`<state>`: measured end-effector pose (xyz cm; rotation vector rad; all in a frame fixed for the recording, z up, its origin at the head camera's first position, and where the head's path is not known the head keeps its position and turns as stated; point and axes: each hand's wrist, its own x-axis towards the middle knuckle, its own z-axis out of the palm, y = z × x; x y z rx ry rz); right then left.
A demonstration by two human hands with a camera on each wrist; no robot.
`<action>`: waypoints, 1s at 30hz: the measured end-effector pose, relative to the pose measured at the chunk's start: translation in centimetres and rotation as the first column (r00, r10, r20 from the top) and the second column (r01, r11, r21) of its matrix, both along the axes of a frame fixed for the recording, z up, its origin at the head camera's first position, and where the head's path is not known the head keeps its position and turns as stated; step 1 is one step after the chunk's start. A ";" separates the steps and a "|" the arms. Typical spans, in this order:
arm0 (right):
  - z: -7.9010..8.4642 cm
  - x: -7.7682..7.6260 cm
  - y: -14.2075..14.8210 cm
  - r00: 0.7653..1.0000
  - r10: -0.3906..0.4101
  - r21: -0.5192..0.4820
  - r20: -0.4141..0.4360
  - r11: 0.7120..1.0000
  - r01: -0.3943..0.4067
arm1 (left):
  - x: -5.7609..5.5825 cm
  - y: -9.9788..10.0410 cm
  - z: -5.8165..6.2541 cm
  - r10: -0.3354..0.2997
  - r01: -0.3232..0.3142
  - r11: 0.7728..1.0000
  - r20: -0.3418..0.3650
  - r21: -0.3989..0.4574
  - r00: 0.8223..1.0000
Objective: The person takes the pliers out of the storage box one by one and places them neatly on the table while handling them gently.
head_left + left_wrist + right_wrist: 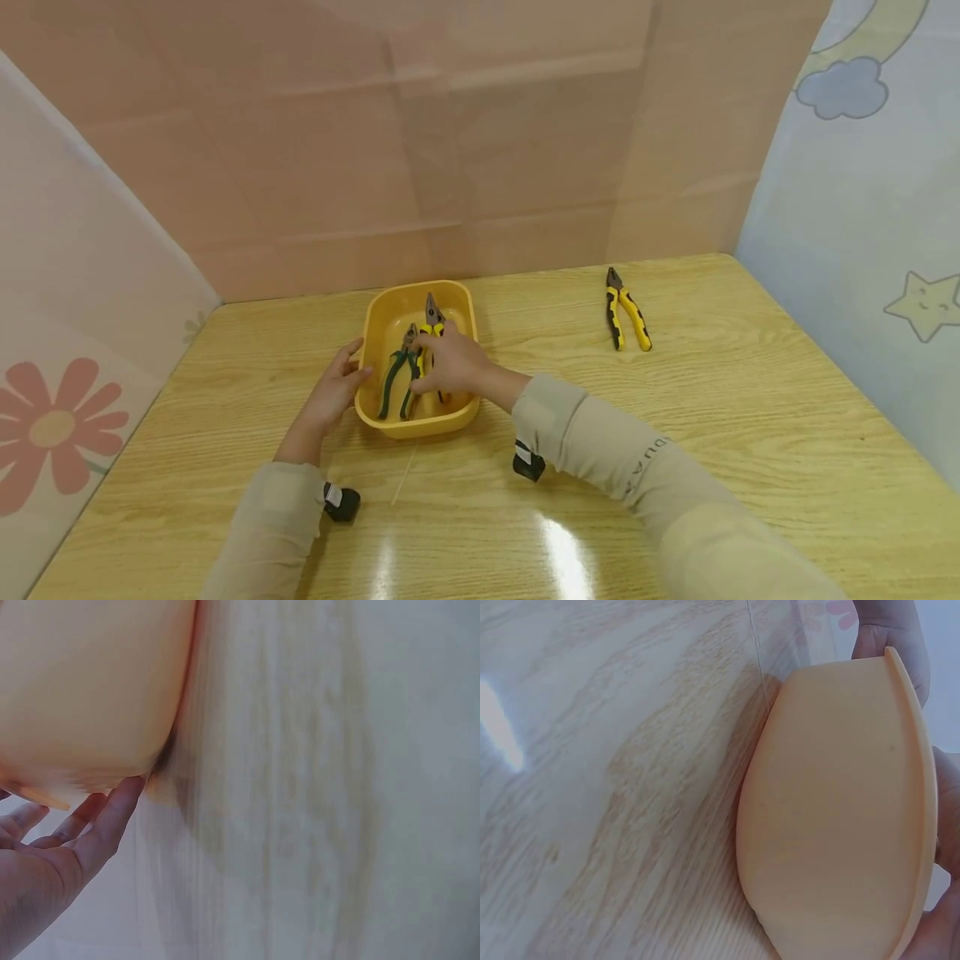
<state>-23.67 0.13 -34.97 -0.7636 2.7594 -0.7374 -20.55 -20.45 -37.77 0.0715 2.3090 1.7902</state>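
A yellow plastic tub (420, 428) stands on the table near the back wall. My left hand (335, 393) holds its left side, thumb at the rim and fingers against the outer wall. In the left wrist view those fingers (105, 825) touch the tub's wall low down. My right hand (453, 362) reaches inside and grips the yellow-and-black long-nose pliers (432, 312) by the handles, which it partly covers. Their pointed nose faces the back. Beside them, on the left, lie green-handled pliers (389, 387). In the right wrist view the tub's wall hides most of the right hand.
Another pair of yellow-and-black pliers (628, 310) lies on the wooden table (720, 400) at the back right. A thin pale strip (404, 475) lies in front of the tub. Cloth-covered walls (480, 167) stand at the back and both sides.
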 end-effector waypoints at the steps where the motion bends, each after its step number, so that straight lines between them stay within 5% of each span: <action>1: 0.0 0.0 0.0 1.000 0.000 0.000 -0.002 1.000 0.000 | 0.0 0.0 0.0 0.000 0.000 1.000 -0.002 -0.001 1.000; 30: 1.3 0.1 1.6 0.997 -0.033 -0.012 -0.071 0.999 0.033 | 0.2 0.1 0.4 -0.001 0.001 1.000 0.004 -0.002 1.000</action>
